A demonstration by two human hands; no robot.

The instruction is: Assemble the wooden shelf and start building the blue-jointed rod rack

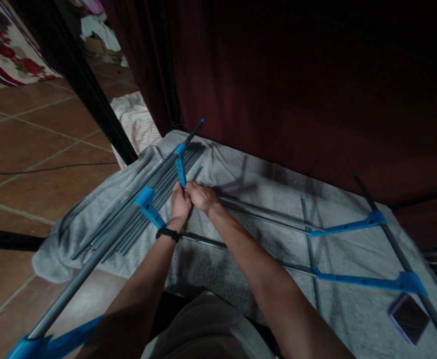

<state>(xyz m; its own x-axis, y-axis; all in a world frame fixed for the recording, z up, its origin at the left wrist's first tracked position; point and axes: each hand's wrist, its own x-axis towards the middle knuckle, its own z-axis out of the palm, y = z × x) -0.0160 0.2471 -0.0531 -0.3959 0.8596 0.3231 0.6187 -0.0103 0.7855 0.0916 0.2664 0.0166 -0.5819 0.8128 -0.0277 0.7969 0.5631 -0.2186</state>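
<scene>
My left hand (181,203), with a black band at the wrist, is closed around the lower end of a blue plastic bracket (181,167). Against it presses my right hand (202,196), fingers bent at the same spot; what lies in them is hidden. Two grey metal tubes (263,209) run from beneath my right hand to a blue bracket (345,227) on the right. Nearer me, a second blue bracket (151,207) sits on the long left tube (87,271), close to my left wrist. Another cross tube (203,242) passes under my forearms to a lower right bracket (371,281).
Several loose grey tubes (143,224) lie bundled on the grey blanket (255,284) at left. A phone (408,318) rests at the right. Dark red curtain (278,89) hangs behind. A black post (79,80) slants at left above the tiled floor (24,139).
</scene>
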